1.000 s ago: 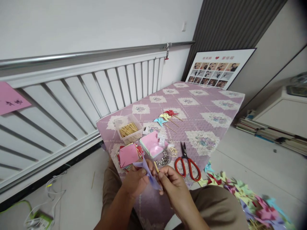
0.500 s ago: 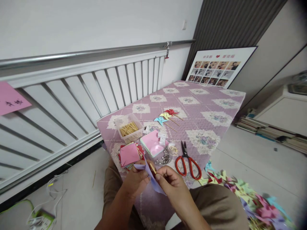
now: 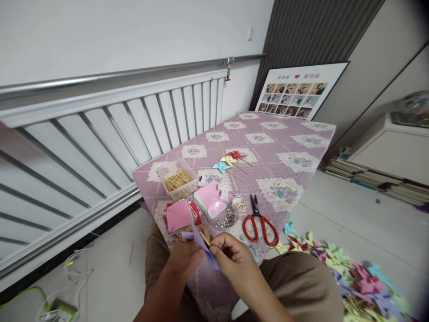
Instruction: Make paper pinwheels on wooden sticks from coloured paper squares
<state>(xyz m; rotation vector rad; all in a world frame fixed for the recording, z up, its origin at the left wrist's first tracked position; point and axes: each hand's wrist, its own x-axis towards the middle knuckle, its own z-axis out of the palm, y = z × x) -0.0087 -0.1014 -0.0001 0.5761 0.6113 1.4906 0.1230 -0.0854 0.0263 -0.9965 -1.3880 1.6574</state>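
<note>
Between my hands, over the near edge of the table, is a purple paper pinwheel with folded blades. My left hand pinches it from the left side. In my right hand is a thin wooden stick, its end up against the paper; whether the two are joined I cannot tell. Just beyond lie a stack of pink and coloured paper squares and a clear dish of metal pins. A small round tub of pale pieces stands beside the dish. Red-handled scissors lie to the right.
A plastic box of wooden sticks stands at the table's left. Blue, yellow and red pinwheels lie on the patterned tablecloth. Many finished pinwheels are heaped at lower right. A white radiator runs along the wall.
The view has shifted slightly, so things sit a little further left. Both hands keep hold of the purple pinwheel and the stick, with little visible change in grip.
</note>
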